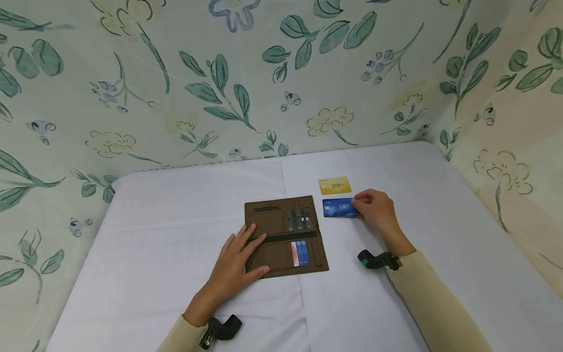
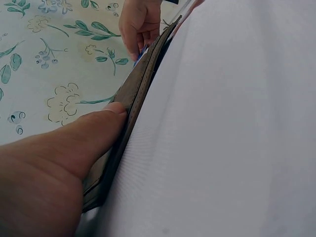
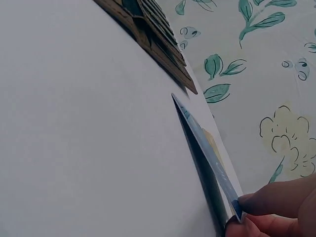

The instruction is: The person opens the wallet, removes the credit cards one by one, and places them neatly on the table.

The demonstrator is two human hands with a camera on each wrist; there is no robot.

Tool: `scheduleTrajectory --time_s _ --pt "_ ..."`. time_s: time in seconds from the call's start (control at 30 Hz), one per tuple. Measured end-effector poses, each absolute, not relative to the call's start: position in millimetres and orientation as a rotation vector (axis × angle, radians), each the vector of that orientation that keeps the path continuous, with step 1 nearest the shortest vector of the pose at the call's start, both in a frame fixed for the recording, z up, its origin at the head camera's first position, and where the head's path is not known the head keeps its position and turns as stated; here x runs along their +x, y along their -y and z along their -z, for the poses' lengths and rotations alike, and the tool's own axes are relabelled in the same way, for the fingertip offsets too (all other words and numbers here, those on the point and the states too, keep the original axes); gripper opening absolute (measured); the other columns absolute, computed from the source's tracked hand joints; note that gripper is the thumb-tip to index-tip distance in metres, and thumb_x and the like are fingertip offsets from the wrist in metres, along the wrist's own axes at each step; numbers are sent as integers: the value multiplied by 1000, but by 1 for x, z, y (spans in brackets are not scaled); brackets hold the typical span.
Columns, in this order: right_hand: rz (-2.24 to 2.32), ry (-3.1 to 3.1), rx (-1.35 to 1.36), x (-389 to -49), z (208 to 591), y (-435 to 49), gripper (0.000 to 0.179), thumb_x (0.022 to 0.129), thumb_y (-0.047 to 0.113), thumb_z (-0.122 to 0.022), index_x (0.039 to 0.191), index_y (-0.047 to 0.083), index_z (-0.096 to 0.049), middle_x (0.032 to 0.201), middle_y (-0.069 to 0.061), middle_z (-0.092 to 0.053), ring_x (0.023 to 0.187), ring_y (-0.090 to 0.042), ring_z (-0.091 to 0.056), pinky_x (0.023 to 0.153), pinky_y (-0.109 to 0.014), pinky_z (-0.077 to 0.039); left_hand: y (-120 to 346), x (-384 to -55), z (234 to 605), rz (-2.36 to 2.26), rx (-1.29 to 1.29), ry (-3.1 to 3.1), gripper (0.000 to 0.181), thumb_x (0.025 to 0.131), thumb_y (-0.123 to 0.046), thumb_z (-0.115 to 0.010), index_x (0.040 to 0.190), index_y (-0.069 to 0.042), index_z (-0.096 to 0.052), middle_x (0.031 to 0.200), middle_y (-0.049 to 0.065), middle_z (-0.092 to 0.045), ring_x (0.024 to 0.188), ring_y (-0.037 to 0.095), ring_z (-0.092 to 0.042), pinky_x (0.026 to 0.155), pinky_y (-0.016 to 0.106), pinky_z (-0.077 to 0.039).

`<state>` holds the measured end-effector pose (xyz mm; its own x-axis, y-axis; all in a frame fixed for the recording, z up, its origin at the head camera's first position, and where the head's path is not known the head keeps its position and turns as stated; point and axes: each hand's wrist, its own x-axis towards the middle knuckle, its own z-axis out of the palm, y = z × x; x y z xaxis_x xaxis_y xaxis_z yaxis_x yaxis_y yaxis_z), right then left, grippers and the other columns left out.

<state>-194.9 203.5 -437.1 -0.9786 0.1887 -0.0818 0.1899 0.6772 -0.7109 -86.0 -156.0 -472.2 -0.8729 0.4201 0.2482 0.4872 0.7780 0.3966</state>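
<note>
A brown wallet [image 1: 274, 256] lies unfolded on the white table, with several cards tucked into its slots. My left hand [image 1: 235, 261] rests spread on its left side, fingers straight; in the left wrist view the thumb [image 2: 98, 131] presses along the wallet's edge [image 2: 136, 106]. To the right of the wallet, my right hand [image 1: 378, 212] pinches the right end of a blue VIP card [image 1: 337, 208] between thumb and fingers. In the right wrist view this blue card [image 3: 210, 153] is tilted, its shadow below. Just behind it lies a yellow card [image 1: 335, 186].
The table's white cloth [image 1: 176, 210] has a seam running front to back. Floral fabric [image 1: 246, 73] stands behind the table and along its sides. A black wrist camera [image 1: 376, 260] sits on the right wrist, another camera [image 1: 224, 328] on the left.
</note>
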Motion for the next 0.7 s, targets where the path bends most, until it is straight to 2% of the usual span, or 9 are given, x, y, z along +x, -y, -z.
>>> scheduleTrajectory --time_s 0.3,0.47,0.7 --pt "1173 -2966 297 -201 436 -199 23 85 23 -60 98 4 -62 84 -12 -59 68 -22 -56 50 -19 -45 156 -85 471 709 -720 2832 72 79 -57 -58 139 -24 -37 148 5 -20 136 26 -14 106 50 -11" --pt "1152 -3001 321 -204 438 -196 24 86 23 -59 98 3 -63 85 -12 -59 75 -24 -53 55 -20 -43 157 -85 471 696 -715 2847 72 79 -57 -57 139 -23 -37 149 4 -20 137 26 -13 107 50 -10" --pt "1147 -3026 361 -205 438 -194 23 86 20 -58 99 2 -63 87 -13 -60 78 -25 -55 61 -26 -48 156 -86 469 698 -724 2838 72 79 -58 -55 139 -23 -36 148 5 -20 136 27 -14 106 50 -11"
